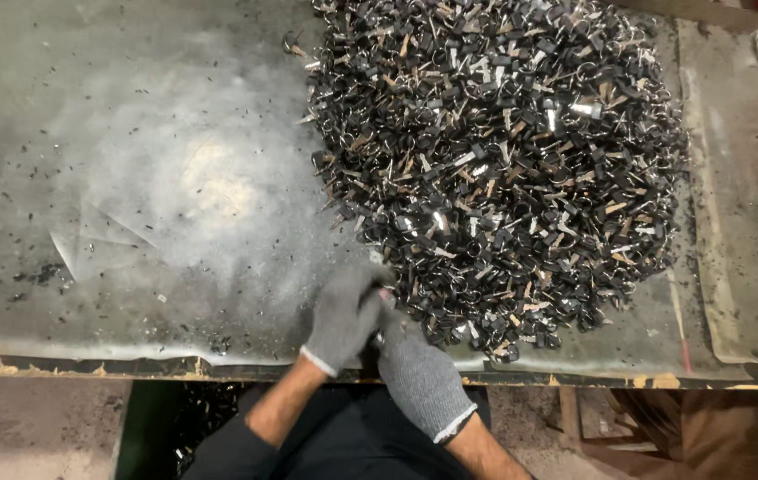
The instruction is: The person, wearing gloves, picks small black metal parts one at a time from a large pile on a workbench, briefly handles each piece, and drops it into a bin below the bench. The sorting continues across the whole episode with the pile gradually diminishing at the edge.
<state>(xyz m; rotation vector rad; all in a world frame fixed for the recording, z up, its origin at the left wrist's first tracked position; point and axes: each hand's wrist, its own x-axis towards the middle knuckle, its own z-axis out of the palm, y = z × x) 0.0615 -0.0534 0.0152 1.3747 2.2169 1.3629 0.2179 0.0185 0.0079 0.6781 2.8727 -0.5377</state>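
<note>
Head view: a big pile of small dark metal clips lies just ahead of both gloved hands. Its loose edge could, I judge, spill off the table if nudged. The left hand and right hand are curled together around a small piece, hidden between them.

grey knit gloves, black-and-silver clips — dull grey tabletop
</note>
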